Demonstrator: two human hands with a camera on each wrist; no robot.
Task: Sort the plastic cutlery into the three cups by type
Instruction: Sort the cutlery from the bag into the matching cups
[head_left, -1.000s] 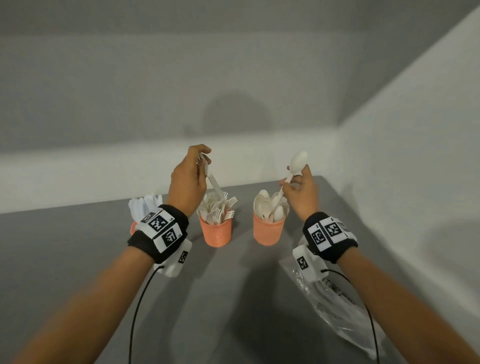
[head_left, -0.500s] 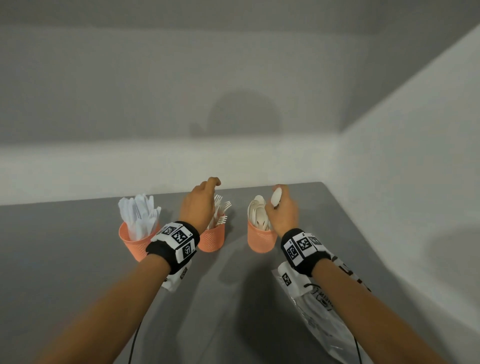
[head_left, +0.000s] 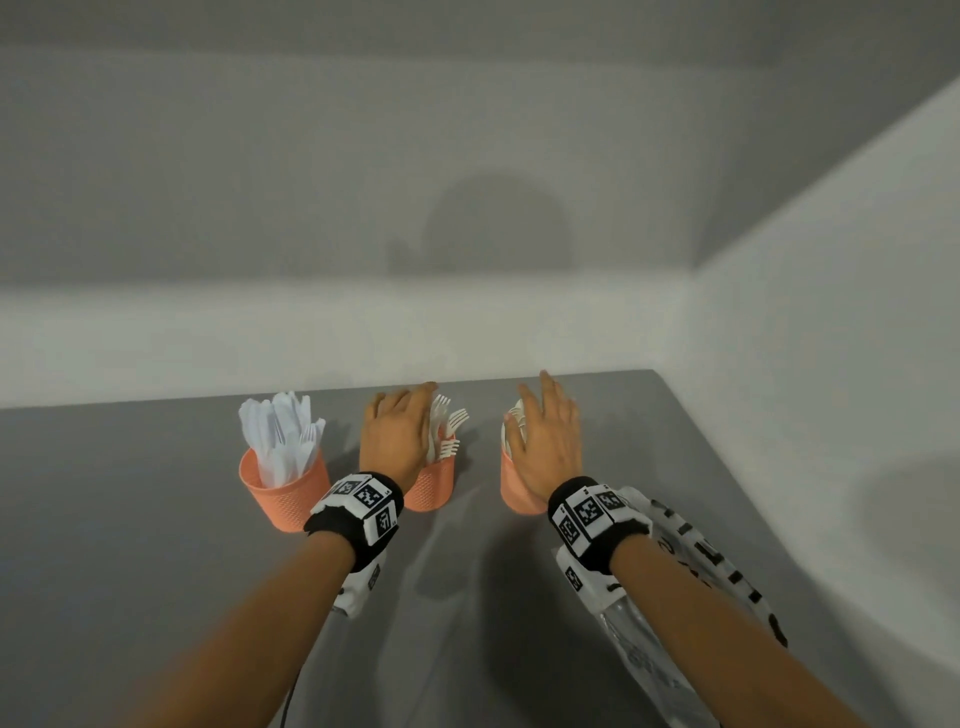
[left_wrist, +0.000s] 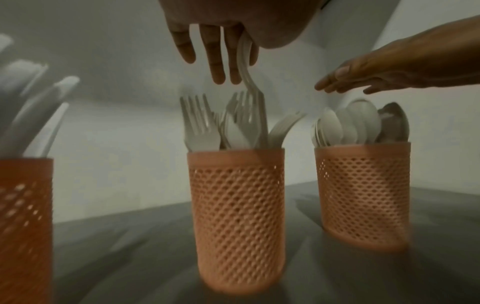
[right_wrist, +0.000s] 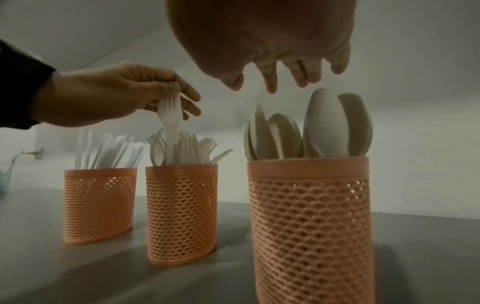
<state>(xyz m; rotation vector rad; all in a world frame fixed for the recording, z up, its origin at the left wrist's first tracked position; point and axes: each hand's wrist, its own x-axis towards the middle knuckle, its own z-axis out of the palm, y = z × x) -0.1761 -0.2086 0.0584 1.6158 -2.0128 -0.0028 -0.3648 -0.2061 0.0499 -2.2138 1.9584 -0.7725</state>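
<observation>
Grey table (head_left: 156, 519) w/ three orange mesh cups in a row near the back edge, all upright, set apart from each other. Left cup (head_left: 285, 493) packed w/ knives (head_left: 280, 431); middle cup (head_left: 431, 488) w/ forks (left_wrist: 200, 123); right cup (head_left: 514, 493) w/ spoons (right_wrist: 324, 127). No loose cutlery seen on the table, so prob. near the end of sorting.

Left hand (head_left: 395, 436) over the middle cup, thumb and fingers lightly pinched on the top end of one fork (right_wrist: 170, 123): tines up, handle already down among the others. Right hand (head_left: 550, 447) just above the spoons, fingers spread and slack, gripping nothing.

Step in hand, by the look of it: seating that last fork.
- Let go only once the handle is well down inside; straight drop, no sideways shove.
- Lift fingers straight up after, since neighbouring tines stick out at angles and could snag.
- Keep the wrist off the rim. Tall, light cup, prob. tips easily.
- Same for the right hand: up and away, no brushing the spoon bowls.

Around: clear plastic bag (head_left: 649, 665) w/ black print flat on the table under the right forearm, near the right cup; slippery, could drag if the arm pulls back low. Black wristbands (head_left: 363, 509) w/ printed markers on both wrists. Wall close behind and to the right, so little room to swing.
</observation>
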